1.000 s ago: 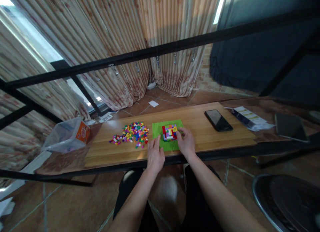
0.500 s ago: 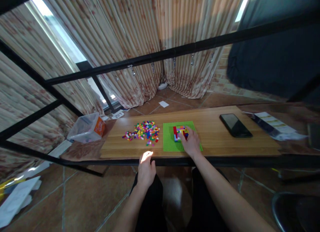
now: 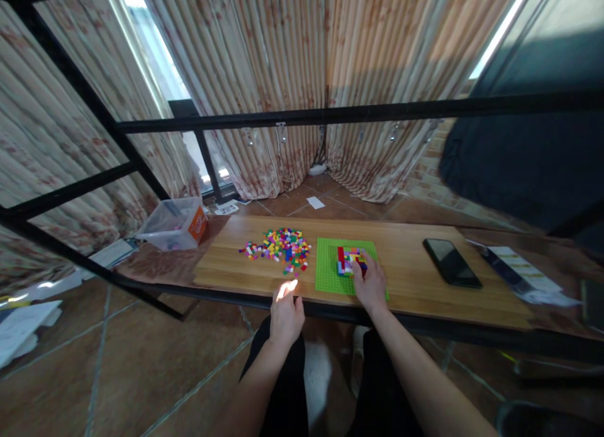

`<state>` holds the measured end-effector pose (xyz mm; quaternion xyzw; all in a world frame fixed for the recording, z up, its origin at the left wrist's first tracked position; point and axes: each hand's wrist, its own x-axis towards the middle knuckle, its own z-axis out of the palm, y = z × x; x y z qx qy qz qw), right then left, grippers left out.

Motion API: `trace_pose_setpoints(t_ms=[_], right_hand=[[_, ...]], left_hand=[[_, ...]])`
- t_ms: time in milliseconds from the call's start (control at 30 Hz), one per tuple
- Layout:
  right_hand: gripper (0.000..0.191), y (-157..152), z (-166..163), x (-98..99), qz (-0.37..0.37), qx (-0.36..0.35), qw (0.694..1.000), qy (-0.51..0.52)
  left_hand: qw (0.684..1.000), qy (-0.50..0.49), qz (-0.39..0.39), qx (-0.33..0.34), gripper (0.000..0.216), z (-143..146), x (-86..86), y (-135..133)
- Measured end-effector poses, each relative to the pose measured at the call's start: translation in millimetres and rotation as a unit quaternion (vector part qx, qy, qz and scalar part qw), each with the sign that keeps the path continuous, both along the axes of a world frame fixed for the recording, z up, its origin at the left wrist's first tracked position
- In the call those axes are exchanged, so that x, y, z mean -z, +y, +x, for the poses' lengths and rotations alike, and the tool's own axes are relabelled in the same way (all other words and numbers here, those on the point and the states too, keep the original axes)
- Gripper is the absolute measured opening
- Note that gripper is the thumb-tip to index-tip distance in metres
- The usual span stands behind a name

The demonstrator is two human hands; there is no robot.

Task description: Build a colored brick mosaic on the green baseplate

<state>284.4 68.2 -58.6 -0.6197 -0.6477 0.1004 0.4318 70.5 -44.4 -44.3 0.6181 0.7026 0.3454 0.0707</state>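
Note:
A green studded baseplate [image 3: 325, 280] lies on the wooden board, carrying a small build of coloured toy bricks [image 3: 345, 267] with a red bar along its left side. My right hand [image 3: 370, 285] reaches over the plate with thumb and fingers closed on the right part of this build. The fingers hide some of the bricks, and I cannot tell whether a loose one is among them. Sunlit at the fingertips, my left hand [image 3: 286, 317] rests at the board's front edge, thumb apart from the fingers, nothing visible in it. Just beyond lies a pile of loose toy bricks [image 3: 287, 245].
The wooden board [image 3: 410, 298] also bears a black phone [image 3: 452, 262] on the right. A clear plastic box [image 3: 172, 226] with an orange label stands to the left. Printed papers [image 3: 523, 273] lie at the far right. A black metal bar [image 3: 311, 117] crosses beyond the board.
The whole view has tilted and shifted slightly as the head moved. My right hand stays on the brick build, and my left hand remains by the board's front edge.

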Motion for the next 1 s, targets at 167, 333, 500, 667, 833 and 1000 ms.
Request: trace_pose_setpoints(t_ms=[167,333,500,667,833,1000], right_hand=[[0.053,0.9,7.4,5.0,0.012,-0.03,0.999,0.002],[0.053,1.2,6.1,7.0,0.021,-0.018,1.0,0.013],[0.056,3.5,0.2,8.1,0.013,0.023,0.999,0.037],[0.056,5.5,-2.5,7.5,0.011,0.051,0.997,0.052],[0.053,3.5,-2.3,8.1,-0.001,0.055,0.997,0.056],[0.047,-2.0,-0.2,8.6,-0.024,0.055,0.997,0.049]], left_hand=[[1.0,0.006,-0.008,0.011,0.043,-3.1,0.7,1.5],[0.999,0.013,-0.021,0.029,0.045,-5.9,-1.7,-1.4],[0.999,0.01,-0.024,0.047,0.043,-11.0,-3.5,-8.5],[0.998,0.008,-0.014,0.064,0.043,-14.6,-2.5,-10.2],[0.998,0.011,-0.013,0.066,0.041,-14.8,-2.6,-7.7],[0.997,0.017,-0.018,0.069,0.041,-11.4,-6.1,-6.9]])
